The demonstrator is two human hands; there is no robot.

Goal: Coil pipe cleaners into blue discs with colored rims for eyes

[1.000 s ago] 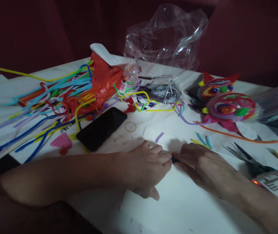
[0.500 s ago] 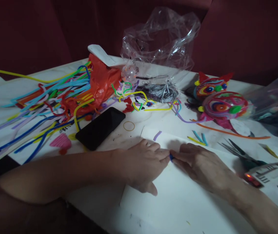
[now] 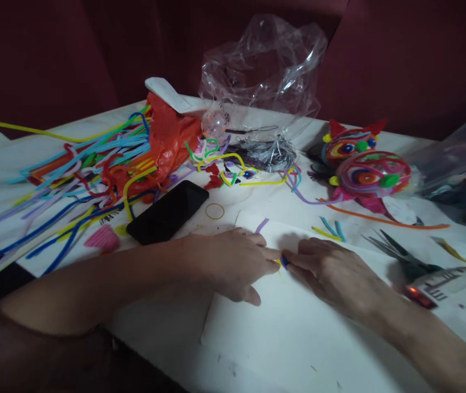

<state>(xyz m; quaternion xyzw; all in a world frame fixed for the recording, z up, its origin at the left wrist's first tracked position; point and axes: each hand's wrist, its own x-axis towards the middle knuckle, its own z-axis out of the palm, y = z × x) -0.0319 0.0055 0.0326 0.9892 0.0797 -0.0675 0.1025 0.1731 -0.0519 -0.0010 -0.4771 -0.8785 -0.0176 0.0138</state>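
Right hand (image 3: 328, 267) is pinching blue piece (image 3: 284, 261); left hand (image 3: 236, 263) is touching yellow bit (image 3: 278, 262), grip unclear; seemingly positioning, next needing steady alignment.

I count one left hand (image 3: 239, 263) and one right hand (image 3: 331, 270), one small blue piece (image 3: 284, 260), then one black phone (image 3: 168, 212), one rubber band (image 3: 215, 204), one pair of scissors (image 3: 401, 255), two decorated round faces (image 3: 376, 174), two short turquoise strips (image 3: 340, 231) with one yellow strip (image 3: 327, 234) beside them, and one long orange strip (image 3: 388, 219); the heaped fuzzy stems (image 3: 114, 148) are too tangled to number.
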